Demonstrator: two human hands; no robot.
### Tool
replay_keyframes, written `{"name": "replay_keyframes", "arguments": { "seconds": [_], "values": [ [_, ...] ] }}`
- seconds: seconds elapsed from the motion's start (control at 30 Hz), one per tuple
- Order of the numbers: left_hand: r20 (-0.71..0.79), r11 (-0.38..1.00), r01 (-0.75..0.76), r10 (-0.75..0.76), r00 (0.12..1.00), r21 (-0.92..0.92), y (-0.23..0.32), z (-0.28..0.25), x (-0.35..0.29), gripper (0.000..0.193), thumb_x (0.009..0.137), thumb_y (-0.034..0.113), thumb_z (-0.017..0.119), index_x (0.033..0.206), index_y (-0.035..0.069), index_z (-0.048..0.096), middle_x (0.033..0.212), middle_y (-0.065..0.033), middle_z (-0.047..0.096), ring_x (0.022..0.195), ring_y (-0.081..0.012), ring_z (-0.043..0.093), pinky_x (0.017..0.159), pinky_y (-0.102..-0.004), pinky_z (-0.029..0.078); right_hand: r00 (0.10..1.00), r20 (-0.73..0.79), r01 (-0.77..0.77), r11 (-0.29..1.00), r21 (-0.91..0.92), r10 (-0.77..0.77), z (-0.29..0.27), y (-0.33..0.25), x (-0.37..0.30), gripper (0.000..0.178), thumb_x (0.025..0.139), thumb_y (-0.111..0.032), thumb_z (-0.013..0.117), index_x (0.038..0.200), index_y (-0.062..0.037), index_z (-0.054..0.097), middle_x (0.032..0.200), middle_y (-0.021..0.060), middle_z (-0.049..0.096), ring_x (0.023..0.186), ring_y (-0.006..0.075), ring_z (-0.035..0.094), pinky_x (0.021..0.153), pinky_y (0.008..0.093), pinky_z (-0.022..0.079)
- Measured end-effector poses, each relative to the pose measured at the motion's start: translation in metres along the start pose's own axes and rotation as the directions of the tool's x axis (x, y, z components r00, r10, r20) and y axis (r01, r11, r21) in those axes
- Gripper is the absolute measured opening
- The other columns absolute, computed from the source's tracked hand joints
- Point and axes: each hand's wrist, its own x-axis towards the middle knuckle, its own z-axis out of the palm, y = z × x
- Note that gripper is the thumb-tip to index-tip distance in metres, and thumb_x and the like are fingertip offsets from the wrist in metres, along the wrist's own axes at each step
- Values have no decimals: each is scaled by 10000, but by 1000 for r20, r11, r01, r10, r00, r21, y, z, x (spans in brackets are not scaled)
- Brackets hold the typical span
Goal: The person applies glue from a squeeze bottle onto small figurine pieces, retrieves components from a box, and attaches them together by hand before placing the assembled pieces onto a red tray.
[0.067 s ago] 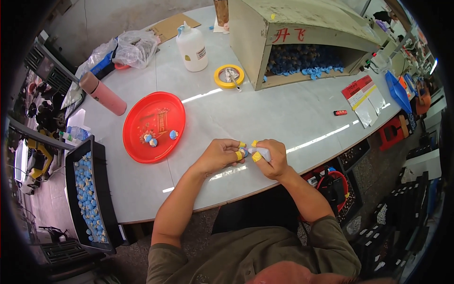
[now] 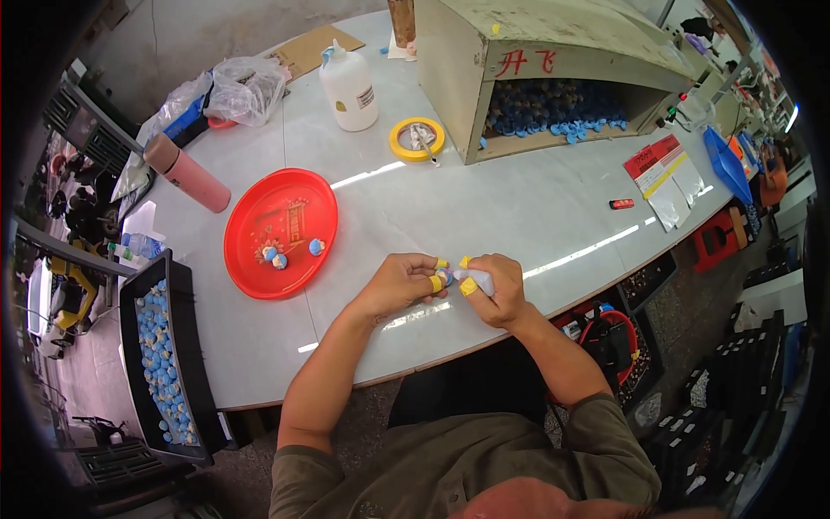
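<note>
Head view: blue piece (image 2: 445, 277) between fingertips of left grip (image 2: 401, 282).

A shiny gray surface (image 2: 389, 199) is holding lots of things. A round red plate (image 2: 259, 216) is lying on the left, and a pink bottle (image 2: 188, 175) is standing just beside it. Farther back, a white bottle (image 2: 348, 91) is standing near a yellow ring (image 2: 395, 140). A big box (image 2: 450, 86) with an open front is sitting next to the ring. On the right, a little red thing (image 2: 621, 204) is lying near some red and white paper (image 2: 654, 163). Brown cardboard (image 2: 324, 48) is lying at the back.
</note>
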Motion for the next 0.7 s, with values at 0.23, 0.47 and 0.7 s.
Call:
{"name": "replay_keyframes", "arguments": {
  "seconds": [0.23, 0.47, 0.7],
  "values": [
    [-51, 1000, -2, 1, 999, -8, 0, 1, 0, 365, 890, 85, 638, 1192, -101, 551, 969, -118, 669, 845, -133, 666, 669, -199, 510, 996, 25, 88, 988, -123, -86, -3, -3, -2, 190, 695, -61, 673, 847, 1, 578, 660, 107, 614, 477, 237, 531, 471, 327, 401],
    [-84, 1000, -3, 1, 996, -18, 0, 1, 1, 356, 890, 85, 639, 1177, -106, 552, 971, -127, 664, 859, -144, 668, 678, -208, 520, 991, -6, 134, 977, -168, -136, -2, -8, -1, 198, 672, -91, 685, 824, -3, 594, 629, 94, 595, 465, 234, 517, 466, 328, 400],
    [-115, 999, -11, 6, 993, -38, -1, 2, 2, 341, 893, 69, 624, 1175, -106, 548, 1002, -128, 661, 877, -155, 670, 684, -210, 525, 990, 54, 140, 965, -221, -132, -3, -12, -1, 196, 665, -111, 702, 804, -21, 597, 646, 84, 601, 508, 239, 567, 471, 322, 411]
  ]
}}
